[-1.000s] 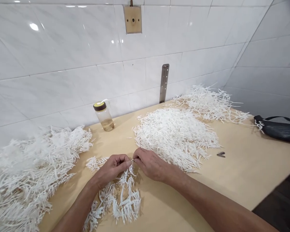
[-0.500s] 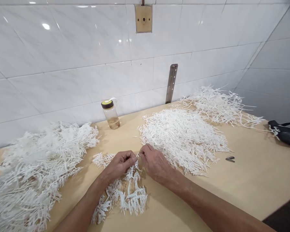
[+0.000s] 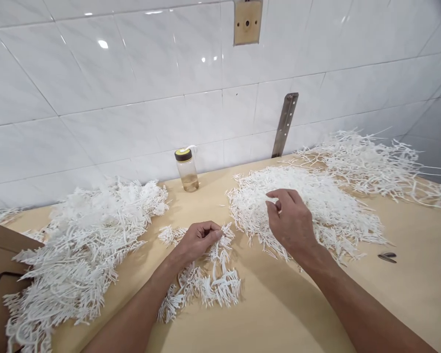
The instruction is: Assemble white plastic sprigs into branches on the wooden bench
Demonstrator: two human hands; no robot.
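My left hand (image 3: 198,239) pinches the top of a white branched plastic sprue (image 3: 206,279) that lies on the wooden table (image 3: 279,314) in front of me. My right hand (image 3: 290,220) hovers over the middle pile of small loose white plastic pieces (image 3: 338,215), fingers pinched together near the thumb; whether a small piece sits between them I cannot tell.
A large heap of uncut white sprues (image 3: 81,240) fills the left side. Another heap of stripped stems (image 3: 371,159) lies far right. A small jar with a dark lid (image 3: 186,169) stands by the tiled wall. A small dark tool (image 3: 386,257) lies at right; a brown box (image 3: 0,274) is at the left edge.
My right hand left the sprue and moved up and right over the middle pile. My left hand stays on the sprue. The view has shifted left.
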